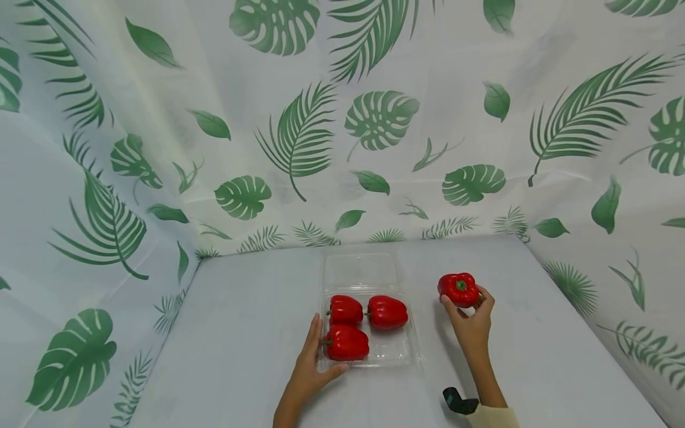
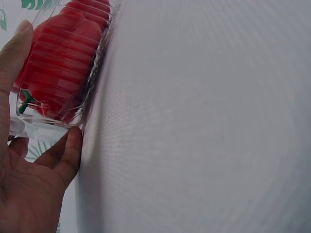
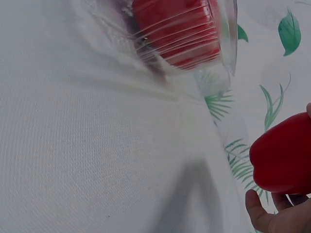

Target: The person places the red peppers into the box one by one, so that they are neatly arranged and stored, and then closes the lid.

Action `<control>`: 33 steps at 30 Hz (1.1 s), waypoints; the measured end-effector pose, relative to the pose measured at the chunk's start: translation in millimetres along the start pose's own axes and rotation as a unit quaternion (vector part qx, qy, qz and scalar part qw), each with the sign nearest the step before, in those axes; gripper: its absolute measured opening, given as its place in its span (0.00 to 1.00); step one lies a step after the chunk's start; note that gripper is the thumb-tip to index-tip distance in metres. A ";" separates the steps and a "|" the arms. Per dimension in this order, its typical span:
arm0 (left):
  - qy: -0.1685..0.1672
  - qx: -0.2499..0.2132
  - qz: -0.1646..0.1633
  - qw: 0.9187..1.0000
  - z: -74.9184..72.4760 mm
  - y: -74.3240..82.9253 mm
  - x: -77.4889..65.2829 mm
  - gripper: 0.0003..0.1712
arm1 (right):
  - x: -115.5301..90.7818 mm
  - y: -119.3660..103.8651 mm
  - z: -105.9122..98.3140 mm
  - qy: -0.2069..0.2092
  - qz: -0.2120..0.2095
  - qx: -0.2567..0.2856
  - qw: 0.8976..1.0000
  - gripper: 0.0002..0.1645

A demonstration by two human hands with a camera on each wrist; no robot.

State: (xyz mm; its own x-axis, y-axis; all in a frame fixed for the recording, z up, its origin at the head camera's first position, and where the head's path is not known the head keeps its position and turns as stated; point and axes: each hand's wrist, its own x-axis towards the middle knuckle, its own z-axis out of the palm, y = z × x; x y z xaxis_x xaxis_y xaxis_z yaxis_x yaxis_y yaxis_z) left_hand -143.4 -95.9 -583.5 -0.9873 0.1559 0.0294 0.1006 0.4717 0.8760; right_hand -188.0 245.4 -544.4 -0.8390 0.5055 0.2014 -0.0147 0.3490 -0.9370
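Note:
A clear plastic clamshell container (image 1: 389,352) lies on the table with its lid (image 1: 360,271) folded back at the far side. Three red bell peppers sit inside: one at back left (image 1: 345,310), one at back right (image 1: 387,312), one at front left (image 1: 346,343). My left hand (image 1: 310,371) touches the container's front left corner, fingers extended along the left side and thumb at the front edge. To the right of the container, my right hand (image 1: 473,321) holds another red bell pepper (image 1: 458,289) above the table, its green stem end towards the head camera. The right wrist view shows this pepper (image 3: 284,155) too.
The white table (image 1: 235,333) spreads around the container. A white cloth (image 1: 396,178) printed with green leaves stands behind and at both sides. A black wrist device (image 1: 459,402) sits at my right wrist, beside a pale yellow sleeve (image 1: 492,416).

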 end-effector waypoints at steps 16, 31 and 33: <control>-0.002 -0.010 -0.016 1.000 2.2 -0.8 0.3 0.64 | -10.7 -5.2 -2.0 0.016 -0.032 0.065 0.997 0.49; -0.002 -0.005 -0.018 1.000 3.8 -1.2 -0.8 0.65 | -18.9 -10.3 -4.3 -0.045 -0.046 0.141 0.988 0.49; -0.002 -0.007 -0.017 1.000 3.7 -0.8 -0.9 0.65 | -19.8 -12.1 -4.9 -0.059 -0.046 0.139 0.987 0.49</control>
State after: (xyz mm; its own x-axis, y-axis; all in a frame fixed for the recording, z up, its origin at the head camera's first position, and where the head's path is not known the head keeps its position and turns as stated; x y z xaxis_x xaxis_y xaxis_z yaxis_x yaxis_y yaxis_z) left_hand -142.1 -93.2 -585.9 -0.9897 0.1432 -0.0027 0.0648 0.4645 0.8832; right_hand -168.5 235.0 -535.7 -0.8845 0.3808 0.2696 -0.2285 0.1503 -0.9619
